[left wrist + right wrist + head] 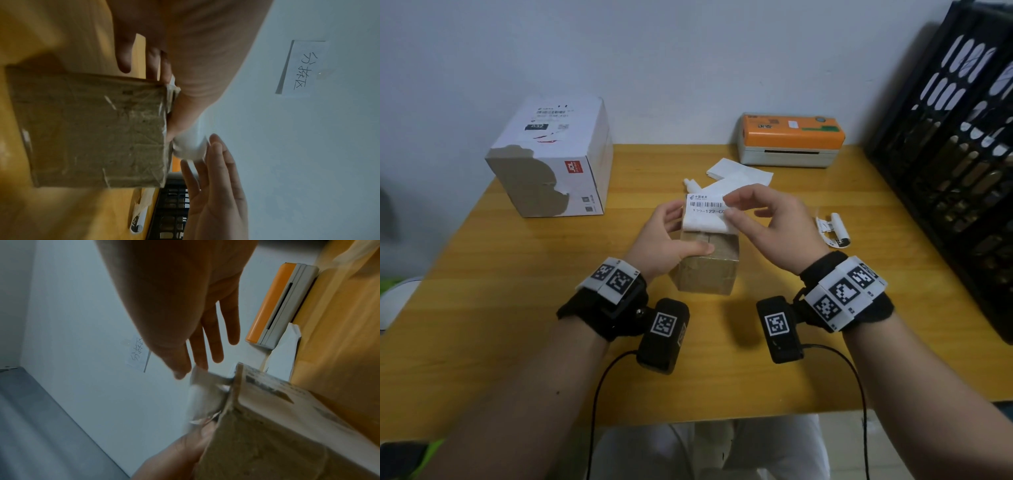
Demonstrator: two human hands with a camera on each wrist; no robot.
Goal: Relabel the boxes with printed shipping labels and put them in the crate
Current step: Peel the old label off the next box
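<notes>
A small brown cardboard box (705, 270) stands on the wooden table (517, 308) in front of me. My left hand (681, 233) grips it, thumb across its top and fingers on its far left side. A white shipping label (705, 212) with a barcode lies partly over the box's top. My right hand (727, 206) pinches the label's right edge between thumb and forefinger, the other fingers spread. In the right wrist view the label (203, 394) curls up off the box (267, 434). The left wrist view shows the box's taped side (92, 129).
A large white box (551, 157) with a torn label stands at the back left. An orange label printer (791, 140) sits against the wall. The black crate (955, 154) stands at the right. White backing sheets (739, 171) and curled paper scraps (835, 229) lie on the table.
</notes>
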